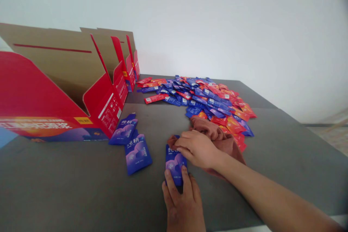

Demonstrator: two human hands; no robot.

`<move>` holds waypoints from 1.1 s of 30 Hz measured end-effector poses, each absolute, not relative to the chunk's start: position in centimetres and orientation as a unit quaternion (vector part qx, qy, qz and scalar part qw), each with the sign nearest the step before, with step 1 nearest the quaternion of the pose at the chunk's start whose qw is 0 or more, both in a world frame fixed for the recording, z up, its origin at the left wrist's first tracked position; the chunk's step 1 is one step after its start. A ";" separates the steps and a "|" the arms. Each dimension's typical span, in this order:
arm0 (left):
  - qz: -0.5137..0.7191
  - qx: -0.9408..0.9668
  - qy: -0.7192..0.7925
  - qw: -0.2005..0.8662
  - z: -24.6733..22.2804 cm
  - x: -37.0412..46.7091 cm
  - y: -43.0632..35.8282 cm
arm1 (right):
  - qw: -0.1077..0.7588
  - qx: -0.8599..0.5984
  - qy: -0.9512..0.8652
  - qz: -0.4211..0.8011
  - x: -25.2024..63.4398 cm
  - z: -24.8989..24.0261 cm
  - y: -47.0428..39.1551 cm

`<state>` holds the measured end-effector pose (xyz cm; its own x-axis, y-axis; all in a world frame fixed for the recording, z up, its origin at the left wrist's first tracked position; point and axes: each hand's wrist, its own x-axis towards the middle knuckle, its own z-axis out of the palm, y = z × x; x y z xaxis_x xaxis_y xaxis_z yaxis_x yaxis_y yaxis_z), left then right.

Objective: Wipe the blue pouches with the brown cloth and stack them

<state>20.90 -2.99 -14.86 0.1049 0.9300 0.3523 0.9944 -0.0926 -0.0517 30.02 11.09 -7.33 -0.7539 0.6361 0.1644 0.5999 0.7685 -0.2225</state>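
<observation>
A blue-purple pouch (174, 165) lies flat on the grey table in front of me. My left hand (185, 201) holds its lower end, with fingertips on the printed face and along the side. A reddish-brown cloth (223, 139) is bunched in my right hand (198, 148), whose fingers are closed on it. One corner of this cloth covers the pouch's top end. To the left, two more blue pouches (138, 154) lie face up, one partly overlapping the other. The rest of the cloth trails over the table beside my right wrist and touches the pile behind.
A large heap of blue and red-orange pouches (195, 92) spreads across the back of the table (285, 159). Several red cardboard boxes (103, 105) stand in a row at the left, lids raised. A white wall (206, 21) rises behind the table.
</observation>
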 end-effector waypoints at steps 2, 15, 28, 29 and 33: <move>-0.122 -0.728 -0.659 0.143 -14.9 21.0 -3.0 | 0.144 -0.289 -0.942 0.090 29.7 -7.0 10.1; -0.115 -0.728 -0.667 0.110 -13.9 21.0 -3.0 | 0.073 -0.350 -0.927 0.114 29.8 -7.9 11.8; -0.102 -0.725 -0.671 0.117 -13.9 21.2 -3.0 | 0.086 -0.241 -0.954 0.156 29.0 -7.2 9.7; -0.103 -0.726 -0.670 0.116 -13.9 21.2 -3.0 | 0.081 -0.259 -0.950 0.152 29.0 -7.3 9.9; -0.105 -0.725 -0.671 0.113 -14.2 21.1 -3.1 | 0.071 -0.338 -0.930 0.127 29.5 -7.6 11.3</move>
<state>21.09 -3.06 -14.17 0.0781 0.9498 0.3029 0.9969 -0.0746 -0.0232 29.52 11.27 -7.62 -0.7610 0.6471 0.0467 0.6108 0.7389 -0.2846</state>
